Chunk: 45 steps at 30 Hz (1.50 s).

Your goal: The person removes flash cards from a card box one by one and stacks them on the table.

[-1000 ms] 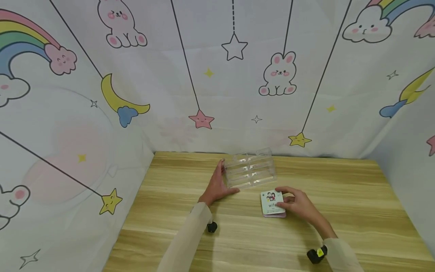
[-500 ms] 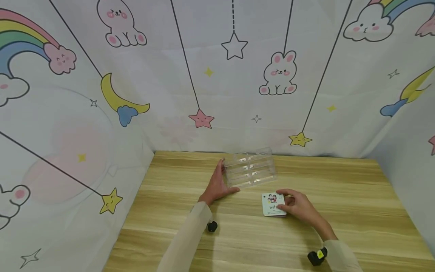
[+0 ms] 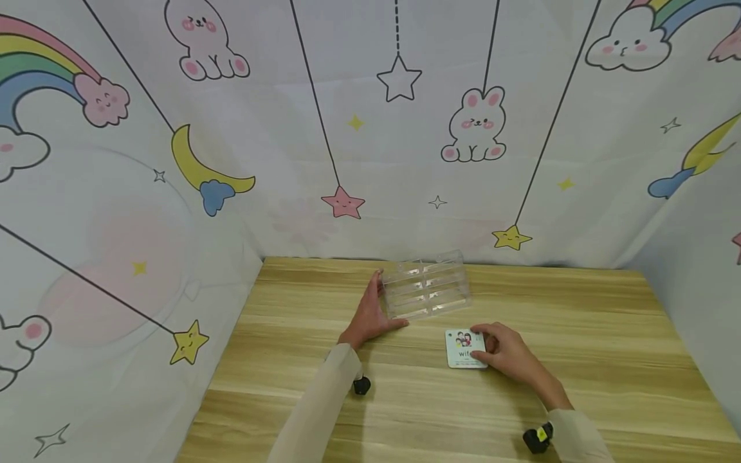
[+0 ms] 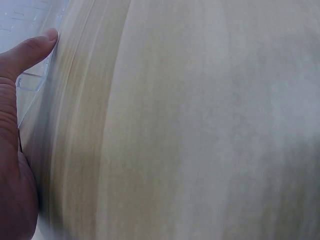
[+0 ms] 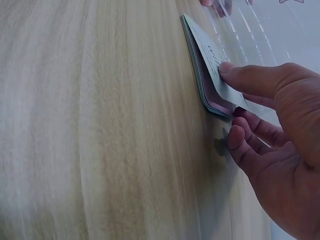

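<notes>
In the head view my right hand (image 3: 509,350) pinches a square flash card (image 3: 460,359) that reads "wife" under a small family drawing. The right wrist view shows my thumb on the card's face and the near edge raised from a stack of cards (image 5: 196,75) below. My left hand (image 3: 369,316) rests against a clear plastic rack (image 3: 427,290) with rows of slots. Its straight fingers lie along the rack's left side, while the thumb (image 4: 37,49) stretches along the front edge.
The wood-grain table (image 3: 579,334) extends around both hands. A white cloth (image 3: 405,161) printed with rabbits, stars and rainbows hangs behind the rack and at both sides. Black wrist cameras sit at both sleeves.
A second ago the top card sat skewed over a pinkish edge below it; it has shifted slightly and now covers that edge in the head view. The left hand and rack stay put.
</notes>
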Each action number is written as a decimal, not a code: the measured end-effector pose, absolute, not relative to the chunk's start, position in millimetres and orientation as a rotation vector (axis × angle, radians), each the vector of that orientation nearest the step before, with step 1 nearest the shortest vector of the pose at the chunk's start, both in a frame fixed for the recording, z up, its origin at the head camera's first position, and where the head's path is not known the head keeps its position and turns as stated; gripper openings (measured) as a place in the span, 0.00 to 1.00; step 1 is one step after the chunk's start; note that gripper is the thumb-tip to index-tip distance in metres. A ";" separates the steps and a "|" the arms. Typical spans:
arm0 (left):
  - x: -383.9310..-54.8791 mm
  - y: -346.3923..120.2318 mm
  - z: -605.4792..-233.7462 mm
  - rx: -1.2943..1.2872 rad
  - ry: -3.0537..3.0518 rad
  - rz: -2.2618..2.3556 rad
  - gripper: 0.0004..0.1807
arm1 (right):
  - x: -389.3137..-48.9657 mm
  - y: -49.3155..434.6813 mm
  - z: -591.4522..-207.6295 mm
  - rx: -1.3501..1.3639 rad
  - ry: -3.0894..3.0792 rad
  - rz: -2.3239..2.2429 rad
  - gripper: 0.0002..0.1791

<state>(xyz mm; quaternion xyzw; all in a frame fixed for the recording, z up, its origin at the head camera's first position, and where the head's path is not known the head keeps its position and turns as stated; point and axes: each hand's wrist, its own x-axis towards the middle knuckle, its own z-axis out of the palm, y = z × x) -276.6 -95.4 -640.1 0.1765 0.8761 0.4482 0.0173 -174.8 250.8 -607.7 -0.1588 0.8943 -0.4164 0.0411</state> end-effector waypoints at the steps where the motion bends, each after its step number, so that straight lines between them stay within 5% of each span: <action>1: -276.5 -95.4 -640.1 0.549 2.724 1.390 0.76 | -174.9 250.8 -608.2 -0.492 2.744 -1.268 0.26; 45: -275.6 -97.7 -642.2 0.556 2.723 1.359 0.79 | -173.1 252.8 -605.7 -0.520 2.831 -1.014 0.28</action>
